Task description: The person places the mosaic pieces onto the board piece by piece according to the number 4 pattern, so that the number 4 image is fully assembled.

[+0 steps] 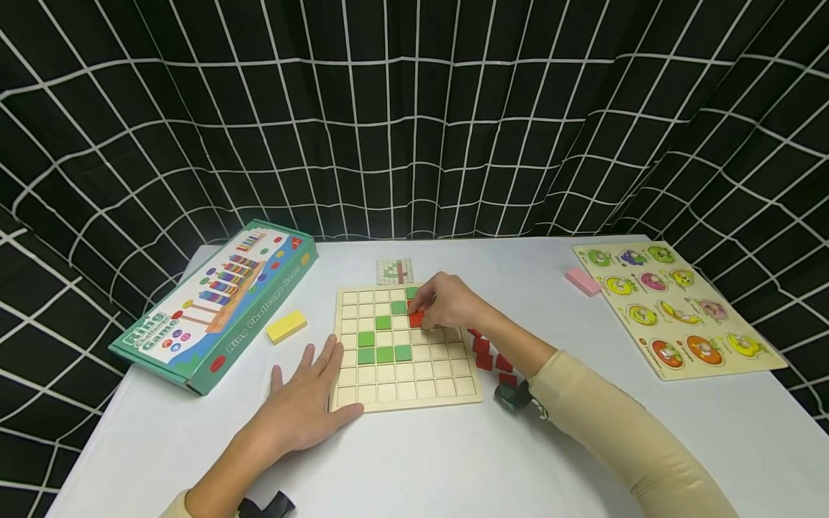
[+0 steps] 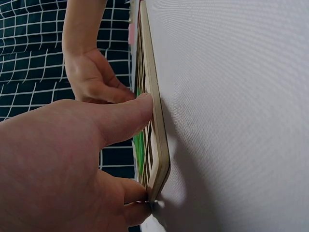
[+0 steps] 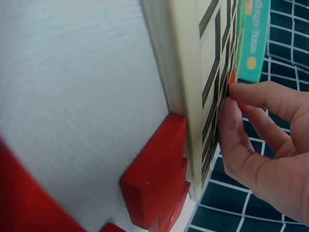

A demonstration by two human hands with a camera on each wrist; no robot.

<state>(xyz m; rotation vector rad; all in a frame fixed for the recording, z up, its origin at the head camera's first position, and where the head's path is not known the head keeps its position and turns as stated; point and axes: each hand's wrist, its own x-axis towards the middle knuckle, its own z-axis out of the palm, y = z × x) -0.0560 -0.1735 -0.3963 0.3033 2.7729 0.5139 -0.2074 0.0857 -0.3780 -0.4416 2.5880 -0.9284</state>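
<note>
A wooden grid board [image 1: 426, 390] lies on the table, with several green square tiles [image 1: 385, 354] set in a stepped line in its cells. My right hand [image 1: 448, 301] is over the upper middle of the board, and its thumb and fingers pinch a red square tile [image 1: 416, 319] at the grid; the fingers partly cover the red there. My left hand [image 1: 304, 406] rests at the board's lower left corner, fingers straight and spread along the left edge. Its thumb [image 2: 128, 118] touches the near edge of the board.
Loose red tiles [image 1: 483, 360] lie right of the board, under my right forearm. A small pattern card [image 1: 394, 271] sits behind it. Leftward are a yellow block [image 1: 286, 327] and a game box [image 1: 214, 309]; rightward, a pink block [image 1: 583, 281] and a fruit puzzle board [image 1: 686, 316].
</note>
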